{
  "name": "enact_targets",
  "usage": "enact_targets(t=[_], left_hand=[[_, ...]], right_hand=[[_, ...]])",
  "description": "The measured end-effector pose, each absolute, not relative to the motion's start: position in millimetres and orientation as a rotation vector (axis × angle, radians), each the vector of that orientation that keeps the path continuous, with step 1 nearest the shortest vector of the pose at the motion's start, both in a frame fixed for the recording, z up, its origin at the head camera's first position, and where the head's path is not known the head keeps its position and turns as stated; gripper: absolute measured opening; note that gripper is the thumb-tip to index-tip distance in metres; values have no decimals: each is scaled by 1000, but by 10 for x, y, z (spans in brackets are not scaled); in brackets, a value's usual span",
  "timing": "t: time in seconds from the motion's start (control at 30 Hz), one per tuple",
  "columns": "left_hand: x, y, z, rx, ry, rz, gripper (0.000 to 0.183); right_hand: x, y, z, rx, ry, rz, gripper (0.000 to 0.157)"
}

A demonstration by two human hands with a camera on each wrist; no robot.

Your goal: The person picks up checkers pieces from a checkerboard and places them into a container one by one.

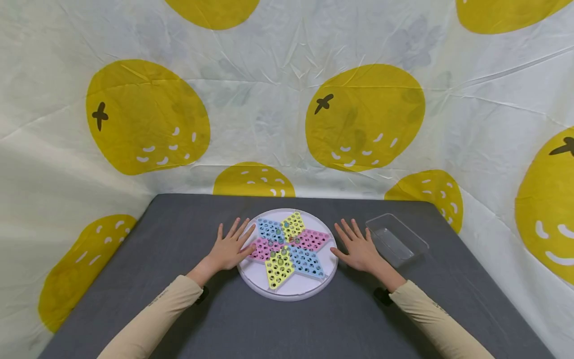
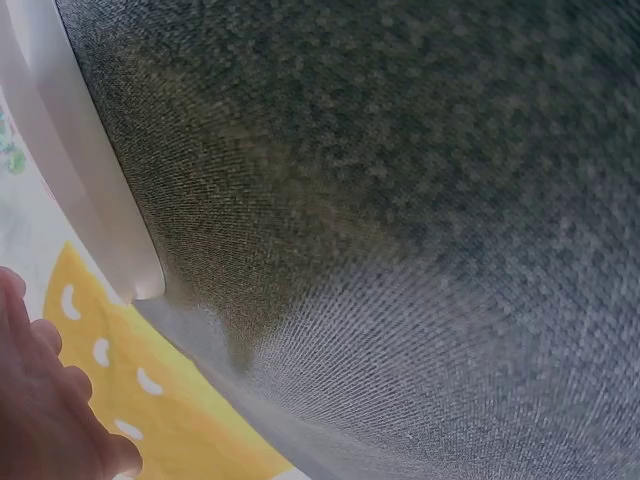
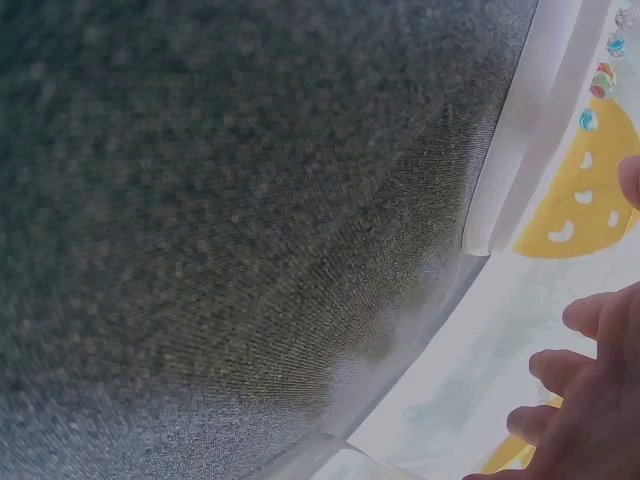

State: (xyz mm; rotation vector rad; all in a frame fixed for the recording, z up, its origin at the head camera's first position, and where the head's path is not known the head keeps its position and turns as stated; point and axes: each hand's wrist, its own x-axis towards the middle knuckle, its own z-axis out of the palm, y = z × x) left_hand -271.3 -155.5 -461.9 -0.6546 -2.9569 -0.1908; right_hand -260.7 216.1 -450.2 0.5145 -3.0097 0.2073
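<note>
A round white Chinese checkers board (image 1: pixel 287 294) lies on the dark table, its star made of yellow, pink and blue points full of holes. Several glass marbles (image 1: pixel 280 252) sit on it, mostly around the middle. My left hand (image 1: pixel 228 248) is spread at the board's left rim, thumb and fingertips over the edge. On the other side my right hand (image 1: pixel 358 249) is spread too, its thumb close to the right rim. Neither hand holds anything. Both wrist views show the board's white side wall (image 2: pixel 110 200) and part of each hand; a few marbles (image 3: pixel 604 78) appear in the right one.
A clear plastic box (image 1: pixel 399 242) stands right of the board, just beyond my right hand. Dark grey cloth (image 1: pixel 287 329) covers the table. Behind it hangs a white curtain (image 1: pixel 255 114) printed with large yellow fruit.
</note>
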Motion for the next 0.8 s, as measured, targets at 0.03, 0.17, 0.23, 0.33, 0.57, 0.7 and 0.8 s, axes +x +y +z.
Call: enact_targets(t=[0.03,0.17,0.23,0.33,0.57,0.7,0.8], left_hand=[[-2715,-1556,-4621,-653,-2957,-183,62],[-2721,-1553,-4630,-664,-2953,-178,62],[-2722,-1552,-4632,-674,-2952,-189,62],[-2721,-1550,-4635,-690,-2952,-204,62],[-2727,-1548,-4656,-706,-2956,-196,62],[-2735,-1558,-4653,-727,-2958,-180,62],[-2740,-1563,-4645,-743,-2959,-171,62]], right_hand=[[-2606,2161,-4504,519,-3008,207,75],[-2605,2157,-4507,537,-2991,214,74],[-2606,2153,-4509,547,-2982,218,74],[-2607,2150,-4514,562,-2971,205,73],[-2607,2138,-4499,573,-2966,217,72],[-2609,2131,-4482,587,-2959,205,72],[-2613,2120,-4464,596,-2954,186,72]])
